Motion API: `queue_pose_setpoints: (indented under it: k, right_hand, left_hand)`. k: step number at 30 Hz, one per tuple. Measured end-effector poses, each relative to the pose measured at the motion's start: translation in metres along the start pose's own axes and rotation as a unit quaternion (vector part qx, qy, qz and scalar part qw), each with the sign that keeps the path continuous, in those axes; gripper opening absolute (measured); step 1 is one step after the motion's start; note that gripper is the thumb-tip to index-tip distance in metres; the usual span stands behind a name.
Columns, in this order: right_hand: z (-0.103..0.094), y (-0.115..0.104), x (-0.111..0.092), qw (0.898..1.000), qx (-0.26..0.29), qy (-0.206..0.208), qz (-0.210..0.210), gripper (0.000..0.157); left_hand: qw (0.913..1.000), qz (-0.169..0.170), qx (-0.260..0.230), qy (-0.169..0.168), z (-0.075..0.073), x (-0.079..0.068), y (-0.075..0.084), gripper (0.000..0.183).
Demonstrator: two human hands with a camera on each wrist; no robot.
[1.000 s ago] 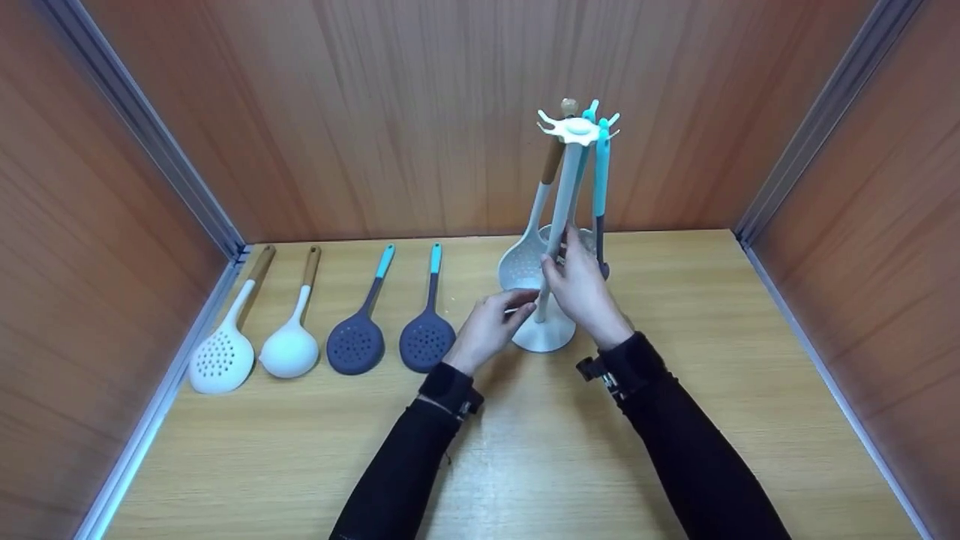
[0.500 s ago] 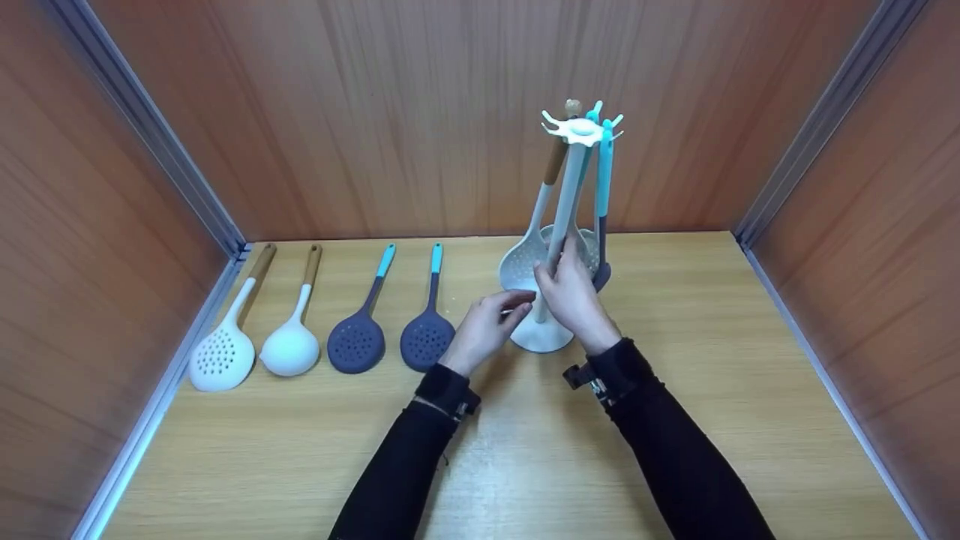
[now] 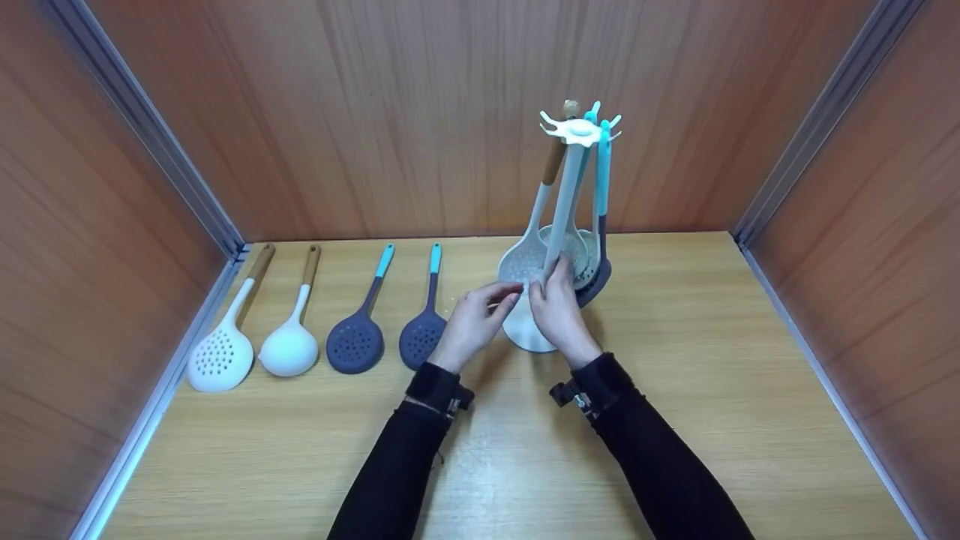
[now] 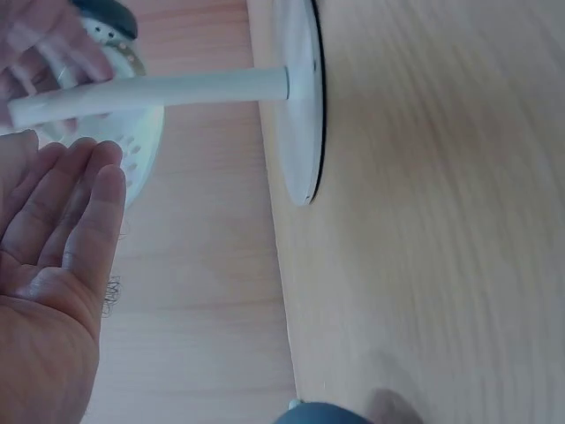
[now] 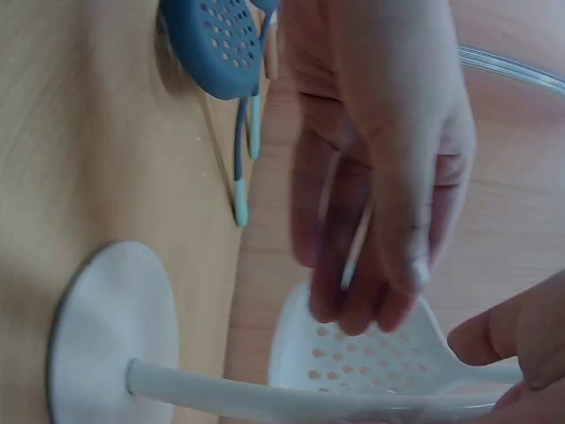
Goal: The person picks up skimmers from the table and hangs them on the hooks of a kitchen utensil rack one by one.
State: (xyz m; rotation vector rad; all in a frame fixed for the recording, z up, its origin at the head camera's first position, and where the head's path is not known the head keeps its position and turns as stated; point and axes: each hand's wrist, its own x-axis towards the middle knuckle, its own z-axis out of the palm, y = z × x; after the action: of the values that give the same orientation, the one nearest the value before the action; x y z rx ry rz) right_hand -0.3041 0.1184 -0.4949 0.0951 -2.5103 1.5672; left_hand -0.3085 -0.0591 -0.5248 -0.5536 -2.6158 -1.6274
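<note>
A white utensil stand (image 3: pixel 559 221) with a hooked top and round base (image 3: pixel 525 334) stands at centre right. Hanging from it are a white skimmer (image 3: pixel 519 259) with a brown handle, a pale perforated utensil (image 3: pixel 583 251) partly hidden behind the pole, and a dark utensil with a turquoise handle (image 3: pixel 604 172). My right hand (image 3: pixel 559 311) holds the lower pole, thumb on the left and fingers on the right. Just left of the pole is my left hand (image 3: pixel 476 319), fingers relaxed and holding nothing; its palm (image 4: pixel 48 309) shows in the left wrist view.
On the tabletop (image 3: pixel 675 420) to the left lie a white skimmer (image 3: pixel 221 358), a white ladle (image 3: pixel 289 350) and two dark perforated turners (image 3: pixel 355 343) with turquoise handles. Wood-patterned panels (image 3: pixel 390 120) enclose the back and both sides.
My right hand has moved down and left along the pole. The stand's base has shifted slightly left, and the dark hanging utensil shows more. My left hand has drifted slightly left.
</note>
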Motion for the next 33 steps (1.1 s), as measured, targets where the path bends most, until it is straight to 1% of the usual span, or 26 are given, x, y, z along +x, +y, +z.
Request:
queue_pose_setpoints:
  k: [3,4,7,8,10,11,14,15,19,22,26,29,33]
  right_hand:
    - [0.004,0.001,-0.006,1.0,-0.002,0.002,0.003,0.075]
    - [0.007,0.004,-0.007,1.0,-0.01,0.009,-0.003,0.074]
    - [0.014,0.015,-0.011,0.998,-0.031,0.038,-0.039,0.071]
    - [0.018,0.033,-0.007,0.996,-0.039,0.053,-0.063,0.069]
    - [0.022,0.041,-0.008,0.992,-0.053,0.074,-0.085,0.064]
    - [0.023,0.044,-0.008,0.991,-0.059,0.078,-0.088,0.061]
    - [0.023,0.051,-0.004,0.992,-0.073,0.073,-0.073,0.054]
    - [0.02,0.038,-0.008,0.993,-0.076,0.065,-0.056,0.051]
    - [0.016,0.039,-0.004,0.995,-0.091,0.041,-0.023,0.051]
    - [0.015,0.039,-0.003,0.993,-0.106,0.036,-0.02,0.049]
    - [0.014,0.04,-0.002,0.991,-0.125,0.038,-0.024,0.042]
    - [0.014,0.039,-0.002,0.99,-0.136,0.038,-0.022,0.041]
    - [0.015,0.039,-0.003,0.987,-0.148,0.044,-0.034,0.038]
  left_hand:
    - [0.9999,-0.005,-0.008,0.009,-0.005,-0.001,-0.001,0.034]
    - [0.9999,-0.003,-0.01,0.012,-0.006,-0.001,-0.001,0.034]
    - [0.9997,0.002,-0.016,0.021,-0.009,-0.001,-0.002,0.034]
    - [0.9996,0.004,-0.017,0.023,-0.01,-0.001,-0.002,0.034]
    - [0.9995,0.007,-0.018,0.025,-0.011,-0.001,-0.002,0.034]
    - [0.9995,0.006,-0.018,0.026,-0.011,-0.001,-0.002,0.034]
    - [0.9995,0.0,-0.012,0.029,-0.012,0.0,-0.002,0.034]
    - [0.9995,-0.001,-0.008,0.032,-0.012,0.0,-0.002,0.034]
    - [0.9987,-0.011,0.006,0.049,-0.014,0.001,-0.003,0.032]
    - [0.9973,-0.024,0.021,0.066,-0.017,0.002,-0.002,0.031]
    - [0.9932,-0.043,0.062,0.089,-0.022,0.005,-0.002,0.03]
    - [0.9884,-0.053,0.098,0.102,-0.026,0.007,-0.003,0.029]
    - [0.9803,-0.058,0.148,0.117,-0.032,0.012,-0.007,0.029]
